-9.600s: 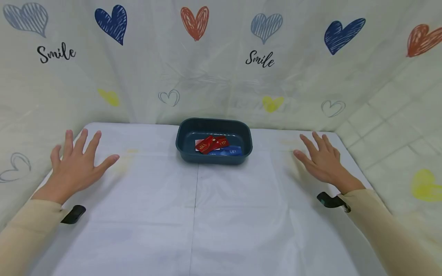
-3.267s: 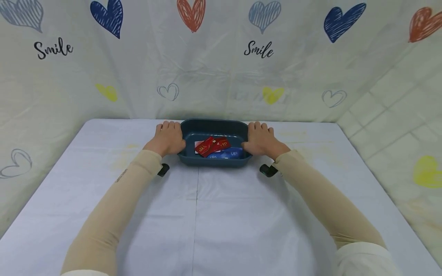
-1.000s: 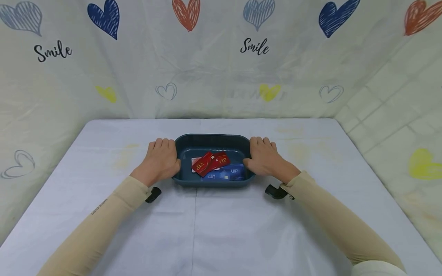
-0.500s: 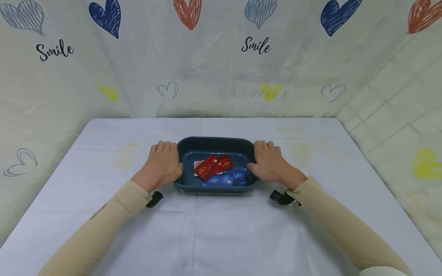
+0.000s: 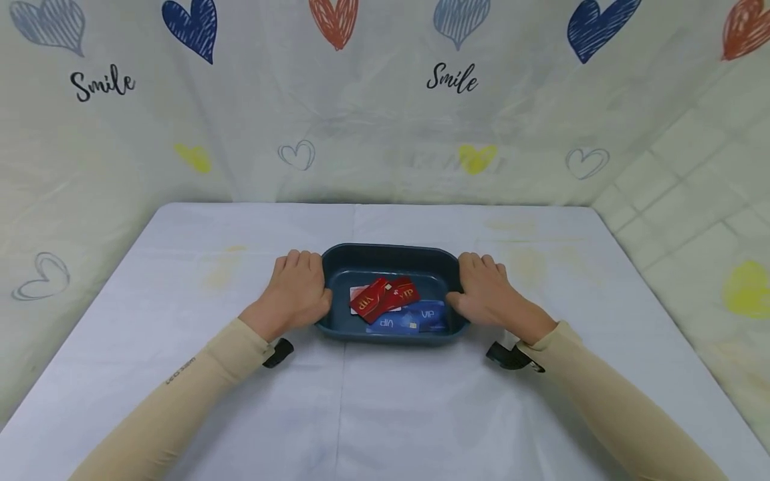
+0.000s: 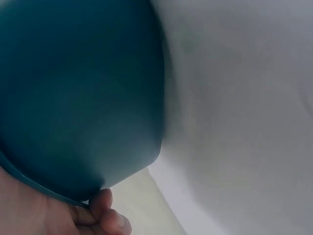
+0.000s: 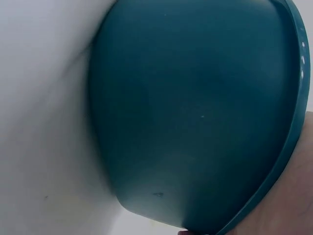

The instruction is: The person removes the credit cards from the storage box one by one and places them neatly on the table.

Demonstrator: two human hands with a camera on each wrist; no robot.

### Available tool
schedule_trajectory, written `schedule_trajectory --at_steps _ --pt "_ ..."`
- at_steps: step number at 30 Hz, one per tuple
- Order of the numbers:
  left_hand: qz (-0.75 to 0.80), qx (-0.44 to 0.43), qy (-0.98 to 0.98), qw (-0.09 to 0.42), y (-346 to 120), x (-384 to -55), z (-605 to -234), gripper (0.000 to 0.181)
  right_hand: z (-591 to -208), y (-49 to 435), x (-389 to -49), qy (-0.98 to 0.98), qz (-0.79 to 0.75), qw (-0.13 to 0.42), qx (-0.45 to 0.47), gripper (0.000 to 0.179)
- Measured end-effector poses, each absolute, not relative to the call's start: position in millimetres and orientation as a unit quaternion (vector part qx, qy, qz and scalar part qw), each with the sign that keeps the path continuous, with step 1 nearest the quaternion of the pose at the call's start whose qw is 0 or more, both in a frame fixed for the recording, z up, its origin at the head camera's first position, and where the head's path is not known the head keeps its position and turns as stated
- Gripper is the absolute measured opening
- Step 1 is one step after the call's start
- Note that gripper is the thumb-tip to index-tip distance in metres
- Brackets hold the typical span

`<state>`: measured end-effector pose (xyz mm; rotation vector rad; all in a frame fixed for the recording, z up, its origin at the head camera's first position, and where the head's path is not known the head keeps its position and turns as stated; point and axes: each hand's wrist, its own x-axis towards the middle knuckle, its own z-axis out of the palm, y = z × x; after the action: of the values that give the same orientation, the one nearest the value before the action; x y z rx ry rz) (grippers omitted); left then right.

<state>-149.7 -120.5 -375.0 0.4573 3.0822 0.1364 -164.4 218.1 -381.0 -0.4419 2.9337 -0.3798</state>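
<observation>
The tray point(image 5: 391, 259) in the centre of the frame looks like moulded plastic, smooth and dark teal, with a soft satin sheen on its inner floor. Seen close from the right wrist, its outer wall is nearly matt with a few small marks, while the rim point(image 7: 304, 88) carries bright, glossy glints. The red cards point(image 5: 369, 302) and blue cards point(image 5: 394, 322) look thin, smooth and slightly shiny. Creased, matt white sheeting covers the counter point(image 5: 385, 407). The backdrop point(image 5: 373, 113) across the top is thin, wrinkled and faintly glossy. The beige sleeves point(image 5: 192, 387) are matt, finely smooth cloth.
</observation>
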Motion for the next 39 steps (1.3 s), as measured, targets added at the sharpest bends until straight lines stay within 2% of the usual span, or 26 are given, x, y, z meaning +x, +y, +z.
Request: schedule_trajectory --at_steps 22,39 --pt "0.044 0.178 0.983 -0.006 -94 -120 -377 0.035 -380 250 -134 0.977 -0.141 0.056 -0.151 0.032" --pt "0.031 0.187 0.982 -0.016 -92 -101 -380 0.040 -380 254 -116 0.978 -0.131 0.054 -0.153 0.033"
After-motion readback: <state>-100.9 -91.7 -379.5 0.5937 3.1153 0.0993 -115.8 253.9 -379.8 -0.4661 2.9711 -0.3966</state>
